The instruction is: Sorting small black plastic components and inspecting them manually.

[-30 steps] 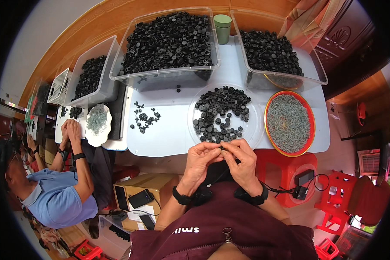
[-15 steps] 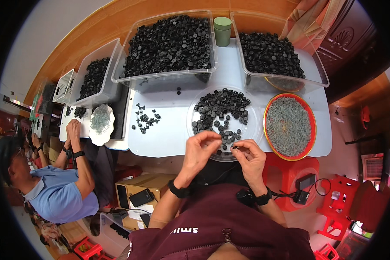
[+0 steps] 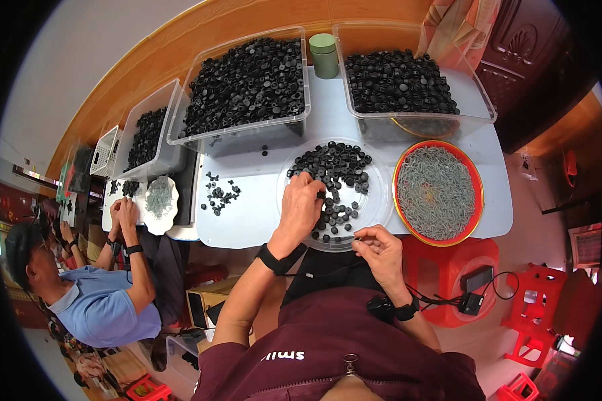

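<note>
On the counter (image 3: 251, 226), black caps (image 3: 344, 167) lie in a clear tray (image 3: 374, 195), just right of the nearer left hand (image 3: 302, 207), curled, its grip unclear; the right hand (image 3: 380, 254), near the rim, pinches a dark piece (image 3: 358, 238).

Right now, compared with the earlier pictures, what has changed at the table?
The left hand has parted from the right hand and moved forward over the clear tray, to the black parts; whether it grips one is unclear. The right hand, near the tray's near edge, still holds a small dark piece. The red bowl and green cup stayed in place.
</note>
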Action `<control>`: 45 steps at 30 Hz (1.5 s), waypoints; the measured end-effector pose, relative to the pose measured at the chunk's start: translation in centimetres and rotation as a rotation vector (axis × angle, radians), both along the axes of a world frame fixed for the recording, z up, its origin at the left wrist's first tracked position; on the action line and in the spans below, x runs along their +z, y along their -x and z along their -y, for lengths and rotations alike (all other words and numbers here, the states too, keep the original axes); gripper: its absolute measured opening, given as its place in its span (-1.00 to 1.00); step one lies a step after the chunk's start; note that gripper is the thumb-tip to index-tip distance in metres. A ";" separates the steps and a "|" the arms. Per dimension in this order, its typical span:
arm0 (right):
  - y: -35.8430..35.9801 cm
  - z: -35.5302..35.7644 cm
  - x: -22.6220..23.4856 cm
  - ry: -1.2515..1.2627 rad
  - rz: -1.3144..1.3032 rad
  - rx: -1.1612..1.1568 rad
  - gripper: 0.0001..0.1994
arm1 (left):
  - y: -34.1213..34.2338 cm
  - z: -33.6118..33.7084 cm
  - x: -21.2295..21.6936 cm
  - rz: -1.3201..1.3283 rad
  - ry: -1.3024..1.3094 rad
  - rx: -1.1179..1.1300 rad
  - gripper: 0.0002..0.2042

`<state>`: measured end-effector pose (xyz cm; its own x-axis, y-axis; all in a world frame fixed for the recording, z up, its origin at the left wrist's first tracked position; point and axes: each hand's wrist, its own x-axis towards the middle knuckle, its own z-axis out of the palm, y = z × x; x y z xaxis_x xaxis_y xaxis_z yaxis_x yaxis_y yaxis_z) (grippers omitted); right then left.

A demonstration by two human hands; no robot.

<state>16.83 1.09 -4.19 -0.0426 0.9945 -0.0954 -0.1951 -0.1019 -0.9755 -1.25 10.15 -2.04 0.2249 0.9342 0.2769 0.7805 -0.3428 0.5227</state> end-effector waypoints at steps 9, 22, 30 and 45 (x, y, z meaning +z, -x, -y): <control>-0.1 0.1 -0.1 0.021 -0.016 0.021 -0.85 | 1.4 0.6 3.0 0.975 0.525 -0.047 -0.81; 0.6 0.2 0.9 0.027 -0.048 -0.025 -0.81 | -0.3 1.6 2.1 0.728 0.488 -0.034 -0.79; -0.5 0.3 -0.1 0.030 -0.075 -0.075 -0.84 | -1.3 1.2 2.6 0.417 0.161 -0.061 -0.82; -0.1 -0.4 2.6 0.067 -0.204 -0.055 -0.82 | 0.9 3.5 1.7 1.402 0.900 -0.195 -0.81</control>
